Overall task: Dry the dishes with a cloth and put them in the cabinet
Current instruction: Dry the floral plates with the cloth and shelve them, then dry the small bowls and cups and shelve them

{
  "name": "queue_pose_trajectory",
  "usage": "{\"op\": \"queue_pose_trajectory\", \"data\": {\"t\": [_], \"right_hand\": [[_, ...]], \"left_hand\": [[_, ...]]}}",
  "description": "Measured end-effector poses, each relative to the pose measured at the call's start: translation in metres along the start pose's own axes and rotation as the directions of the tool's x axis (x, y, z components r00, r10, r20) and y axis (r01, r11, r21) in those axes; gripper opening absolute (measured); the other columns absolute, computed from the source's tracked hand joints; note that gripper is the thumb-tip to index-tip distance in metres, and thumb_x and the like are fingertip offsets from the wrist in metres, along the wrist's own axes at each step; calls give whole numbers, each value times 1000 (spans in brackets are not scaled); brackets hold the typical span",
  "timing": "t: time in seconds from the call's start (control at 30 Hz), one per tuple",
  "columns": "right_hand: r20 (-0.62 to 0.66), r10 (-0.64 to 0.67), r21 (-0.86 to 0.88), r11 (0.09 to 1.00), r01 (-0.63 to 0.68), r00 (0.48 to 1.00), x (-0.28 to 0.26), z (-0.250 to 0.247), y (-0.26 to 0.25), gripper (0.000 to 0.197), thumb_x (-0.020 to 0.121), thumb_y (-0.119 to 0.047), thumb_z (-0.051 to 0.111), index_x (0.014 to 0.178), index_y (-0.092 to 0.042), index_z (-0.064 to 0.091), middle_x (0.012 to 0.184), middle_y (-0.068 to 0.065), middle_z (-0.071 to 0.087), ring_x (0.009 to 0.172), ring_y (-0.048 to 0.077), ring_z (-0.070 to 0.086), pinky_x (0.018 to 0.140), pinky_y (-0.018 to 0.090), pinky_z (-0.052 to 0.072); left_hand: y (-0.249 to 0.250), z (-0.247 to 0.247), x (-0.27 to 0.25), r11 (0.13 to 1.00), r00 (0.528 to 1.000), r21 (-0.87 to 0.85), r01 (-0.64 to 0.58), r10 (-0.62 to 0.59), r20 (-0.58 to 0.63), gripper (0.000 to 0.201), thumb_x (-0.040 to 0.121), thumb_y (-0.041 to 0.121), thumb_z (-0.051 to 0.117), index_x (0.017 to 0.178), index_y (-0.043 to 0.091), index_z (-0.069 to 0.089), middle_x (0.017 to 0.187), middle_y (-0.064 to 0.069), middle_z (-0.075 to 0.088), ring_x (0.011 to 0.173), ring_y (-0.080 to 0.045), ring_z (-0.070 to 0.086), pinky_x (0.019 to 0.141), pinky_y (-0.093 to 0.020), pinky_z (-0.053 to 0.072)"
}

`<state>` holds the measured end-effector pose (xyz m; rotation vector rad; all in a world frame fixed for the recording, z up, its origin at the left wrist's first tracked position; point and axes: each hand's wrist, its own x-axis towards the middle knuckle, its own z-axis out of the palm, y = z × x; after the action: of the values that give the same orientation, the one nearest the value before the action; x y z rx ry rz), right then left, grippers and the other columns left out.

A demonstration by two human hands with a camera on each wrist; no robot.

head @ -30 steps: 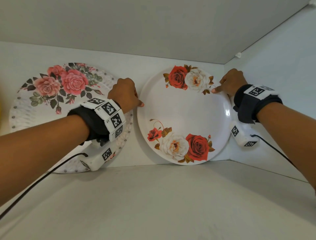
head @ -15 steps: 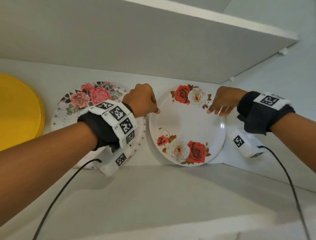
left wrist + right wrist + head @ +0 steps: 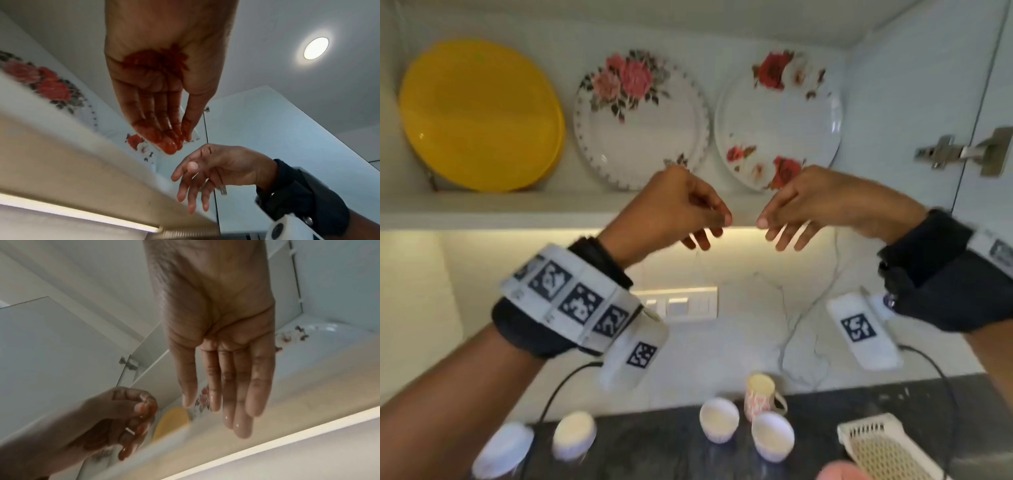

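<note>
White-walled cabinet shelf (image 3: 571,205), three plates stood on edge against its back: round yellow plastic plate (image 3: 479,116) at left, scallop-rimmed white plate with pink roses (image 3: 640,120) in the middle, smooth white plate with red and cream roses (image 3: 779,118) at right, each just beside the next. Held in front of the shelf edge, clear of the plates: left hand (image 3: 671,205) and right hand (image 3: 822,202), fingertips near each other, fingers loose and slack, nothing grasped. Below, on dark stone counter (image 3: 674,452): small white bowls (image 3: 719,423), patterned mug (image 3: 760,397), cream slotted plastic tray (image 3: 883,448).
</note>
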<state>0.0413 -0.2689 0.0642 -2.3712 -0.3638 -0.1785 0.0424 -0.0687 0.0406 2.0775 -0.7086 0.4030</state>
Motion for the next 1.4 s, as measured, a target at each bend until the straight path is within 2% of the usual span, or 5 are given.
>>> {"op": "queue_pose_trajectory", "data": {"t": [0.27, 0.67, 0.97, 1.13, 1.4], "right_hand": [[204, 124, -90, 990, -108, 971, -51, 214, 117, 17, 80, -12, 69, 86, 4, 72, 85, 18, 70, 71, 18, 59, 53, 14, 38], [533, 468, -426, 868, -254, 705, -145, 419, 275, 78, 85, -36, 62, 146, -11, 21, 155, 12, 11, 143, 27, 13, 114, 40, 22], [298, 582, -637, 712, -296, 757, -159, 472, 288, 76, 94, -33, 50, 149, -11, 3, 156, 18, -6, 144, 36, -2, 112, 55, 16], [265, 579, -710, 658, -250, 771, -133, 468, 281, 57, 54, -10, 90, 103, 1, 64, 104, 29, 64, 95, 42, 64, 64, 48, 58], [115, 712, 359, 621, -697, 693, -44, 428, 278, 14, 90, -9, 54, 82, -3, 64, 78, 15, 64, 53, 16, 55, 51, 20, 45]], "left_hand": [[-145, 86, -153, 936, 937, 131, 327, -339, 82, 13, 81, 15, 65, 77, 4, 71, 64, -8, 67, 50, -6, 58, 61, -25, 52], [-313, 169, -355, 561, 493, 346, 752, -827, 271, 18, 82, 7, 57, 89, 7, 74, 91, -8, 72, 88, -16, 65, 79, -20, 45], [-338, 183, -363, 553, 486, 285, 783, -829, 276, 17, 83, 2, 56, 83, 5, 72, 76, -4, 65, 64, -7, 56, 75, -24, 50], [-356, 170, -357, 539, 486, 279, 795, -841, 239, 16, 82, 3, 56, 86, 5, 72, 86, -10, 71, 70, -13, 58, 77, -26, 50], [-425, 134, -309, 557, 568, 336, 760, -820, 73, 56, 75, 27, 75, 122, 7, 53, 127, -12, 49, 122, -29, 44, 103, -38, 36]]}}
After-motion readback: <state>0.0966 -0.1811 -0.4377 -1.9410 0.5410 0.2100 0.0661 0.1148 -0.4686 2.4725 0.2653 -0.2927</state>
